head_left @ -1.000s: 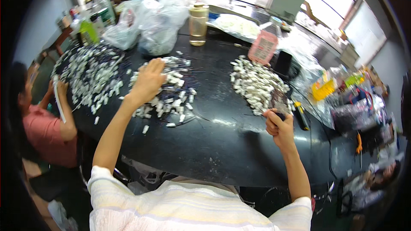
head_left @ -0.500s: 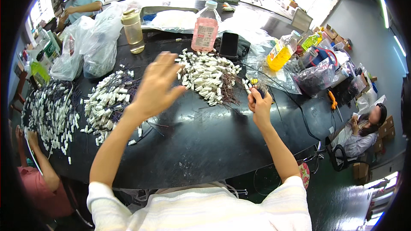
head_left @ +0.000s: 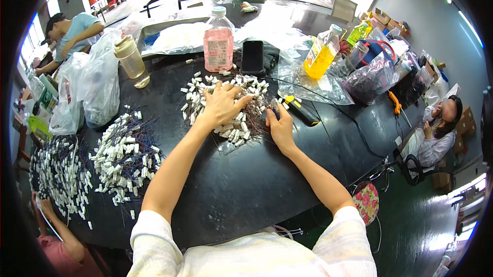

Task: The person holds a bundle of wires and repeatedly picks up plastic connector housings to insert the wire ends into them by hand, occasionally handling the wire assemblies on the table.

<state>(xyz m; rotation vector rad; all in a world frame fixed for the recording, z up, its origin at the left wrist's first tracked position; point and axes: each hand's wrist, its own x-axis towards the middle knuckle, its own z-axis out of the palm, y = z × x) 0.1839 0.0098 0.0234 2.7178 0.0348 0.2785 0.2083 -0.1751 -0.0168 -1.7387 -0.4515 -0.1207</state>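
Note:
My left hand lies palm down with spread fingers on a pile of white plastic connectors with thin dark wires. Close by on the right, my right hand is closed round a small dark blue object, mostly hidden by the fingers. Its fingertips are at the wire ends on the pile's right side. Just beyond that hand lies a black and yellow tool, whose exact kind I cannot tell.
Two more connector piles lie left, one near and one farther. Behind my hands stand a pink-liquid bottle, a phone and a yellow-liquid bottle. A black cable crosses the right side. Other people sit around.
My left hand has come down from the air onto the middle pile. My right hand has moved in close to it, still closed. The view has shifted to the right.

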